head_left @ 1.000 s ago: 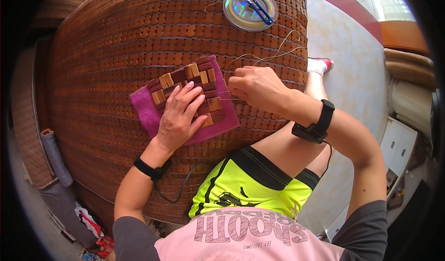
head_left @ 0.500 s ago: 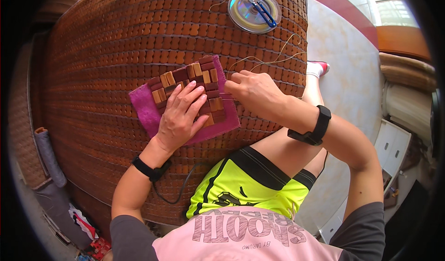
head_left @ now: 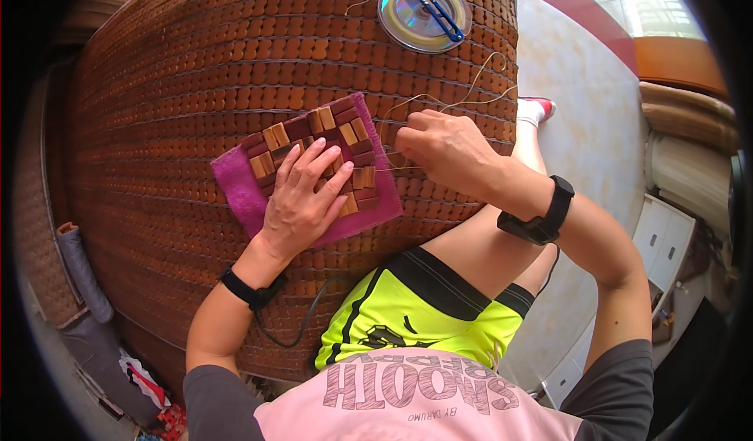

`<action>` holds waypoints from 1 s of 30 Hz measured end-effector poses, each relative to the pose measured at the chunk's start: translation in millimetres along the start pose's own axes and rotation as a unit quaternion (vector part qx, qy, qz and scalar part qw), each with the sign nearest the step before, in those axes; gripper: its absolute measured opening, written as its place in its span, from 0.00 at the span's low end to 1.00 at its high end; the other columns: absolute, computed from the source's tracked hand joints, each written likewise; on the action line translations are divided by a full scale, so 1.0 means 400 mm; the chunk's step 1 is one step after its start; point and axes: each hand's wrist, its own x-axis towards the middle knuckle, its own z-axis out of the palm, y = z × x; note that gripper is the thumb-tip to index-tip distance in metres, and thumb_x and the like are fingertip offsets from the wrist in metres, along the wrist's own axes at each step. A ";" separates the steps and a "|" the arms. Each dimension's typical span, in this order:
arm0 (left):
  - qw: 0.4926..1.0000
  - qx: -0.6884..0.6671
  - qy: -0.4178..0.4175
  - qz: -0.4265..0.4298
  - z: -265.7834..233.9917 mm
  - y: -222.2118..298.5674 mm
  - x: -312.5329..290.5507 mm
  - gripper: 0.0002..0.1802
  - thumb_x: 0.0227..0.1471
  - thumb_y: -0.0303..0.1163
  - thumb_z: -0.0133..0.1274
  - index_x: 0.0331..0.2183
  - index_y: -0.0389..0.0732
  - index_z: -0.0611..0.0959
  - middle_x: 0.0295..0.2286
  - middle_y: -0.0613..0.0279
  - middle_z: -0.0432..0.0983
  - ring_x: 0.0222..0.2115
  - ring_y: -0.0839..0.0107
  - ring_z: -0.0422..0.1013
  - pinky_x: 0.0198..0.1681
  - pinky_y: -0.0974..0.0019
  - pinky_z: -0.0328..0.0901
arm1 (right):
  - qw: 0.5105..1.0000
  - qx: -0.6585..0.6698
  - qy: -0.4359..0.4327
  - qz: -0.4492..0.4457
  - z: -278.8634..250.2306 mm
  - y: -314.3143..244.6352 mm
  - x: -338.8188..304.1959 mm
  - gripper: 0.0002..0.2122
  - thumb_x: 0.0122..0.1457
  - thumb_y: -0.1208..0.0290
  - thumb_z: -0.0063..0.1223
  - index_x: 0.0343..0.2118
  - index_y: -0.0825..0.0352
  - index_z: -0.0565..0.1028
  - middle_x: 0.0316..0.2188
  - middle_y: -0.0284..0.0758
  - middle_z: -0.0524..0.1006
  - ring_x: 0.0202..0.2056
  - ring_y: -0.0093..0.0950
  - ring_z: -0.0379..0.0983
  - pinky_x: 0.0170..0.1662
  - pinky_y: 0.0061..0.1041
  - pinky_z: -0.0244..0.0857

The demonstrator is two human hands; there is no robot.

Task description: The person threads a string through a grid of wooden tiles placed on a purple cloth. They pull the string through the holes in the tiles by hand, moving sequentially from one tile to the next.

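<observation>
— While we are pressing the left hand (head_left: pixel 302 206) flat, fingers spread, on the small tile patch (head_left: pixel 314 155), where is it lying?

— We are keeping it on the magenta cloth (head_left: pixel 239 194), on the big woven tile mat (head_left: pixel 180 88).

— And the right hand (head_left: pixel 439 147)?

— We are pinching its fingers on the thin cord (head_left: pixel 463 96) just beside the patch's edge.

— How far along?

— We are judging several rows joined already; loose cord is trailing, so stringing is unfinished. Snips (head_left: pixel 435 10) are resting on the disc (head_left: pixel 408 21), well apart.
</observation>
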 end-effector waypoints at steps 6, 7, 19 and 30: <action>1.000 -0.011 0.008 -0.001 0.001 0.000 -0.002 0.28 0.49 0.34 0.65 0.53 0.45 0.80 0.57 0.58 0.67 0.63 0.57 0.61 0.68 0.47 0.52 | 0.998 -0.038 -0.039 -0.005 0.010 -0.015 0.019 0.09 0.48 0.76 0.62 0.34 0.65 0.78 0.31 0.36 0.77 0.39 0.36 0.77 0.35 0.35 0.76; 1.000 -0.006 -0.007 -0.004 0.001 0.001 -0.002 0.28 0.49 0.34 0.65 0.53 0.45 0.80 0.57 0.58 0.67 0.63 0.57 0.61 0.68 0.47 0.52 | 0.998 -0.041 -0.042 -0.004 0.009 -0.015 0.019 0.10 0.48 0.75 0.63 0.34 0.65 0.78 0.31 0.36 0.77 0.39 0.36 0.78 0.35 0.35 0.76; 0.996 -0.047 0.058 -0.056 -0.008 0.010 0.079 0.19 0.45 0.30 0.67 0.43 0.44 0.84 0.41 0.64 0.75 0.46 0.62 0.70 0.50 0.55 0.64 | 0.999 -0.019 -0.027 -0.022 0.017 -0.027 0.032 0.12 0.46 0.75 0.64 0.35 0.66 0.76 0.31 0.37 0.77 0.38 0.36 0.78 0.33 0.35 0.76; 0.996 -0.030 0.083 -0.030 0.005 -0.002 0.095 0.13 0.42 0.26 0.68 0.34 0.44 0.84 0.34 0.67 0.74 0.39 0.64 0.71 0.42 0.58 0.63 | 1.000 -0.012 -0.015 0.001 -0.005 -0.018 0.010 0.09 0.45 0.74 0.63 0.31 0.66 0.79 0.31 0.38 0.78 0.39 0.38 0.79 0.35 0.36 0.76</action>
